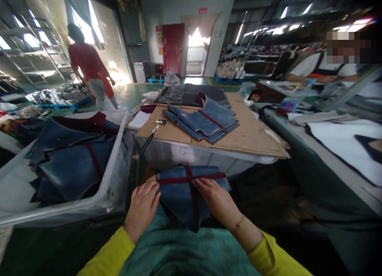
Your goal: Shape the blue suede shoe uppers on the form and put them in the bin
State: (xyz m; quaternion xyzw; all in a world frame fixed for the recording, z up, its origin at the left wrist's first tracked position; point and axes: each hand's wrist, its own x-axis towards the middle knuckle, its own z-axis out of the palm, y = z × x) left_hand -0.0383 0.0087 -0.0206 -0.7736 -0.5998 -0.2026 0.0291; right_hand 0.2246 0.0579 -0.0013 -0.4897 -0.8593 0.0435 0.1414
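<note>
Across my lap lies a blue leather piece [176, 198] with dark red strips that cross near its upper middle. My left hand [141, 206] grips its left edge, fingers folded over the border. Near the crossing, my right hand [216, 196] is closed on the piece, its fingertips pressed together on the strip; whether they hold anything small is hidden. Beyond my hands, a stack of similar blue leather pieces [209, 118] rests on a cardboard sheet [250, 134]. A hammer [153, 136] lies at the cardboard's left front, its handle pointing toward me over the edge.
On my left stands a white plastic bin [115, 172] holding several blue leather pieces [74, 164]. Another bin [167, 154] supports the cardboard. To the right is a worktable [328, 156] with white sheets. A person in red [88, 63] is at back left; another person [316, 65] is at right.
</note>
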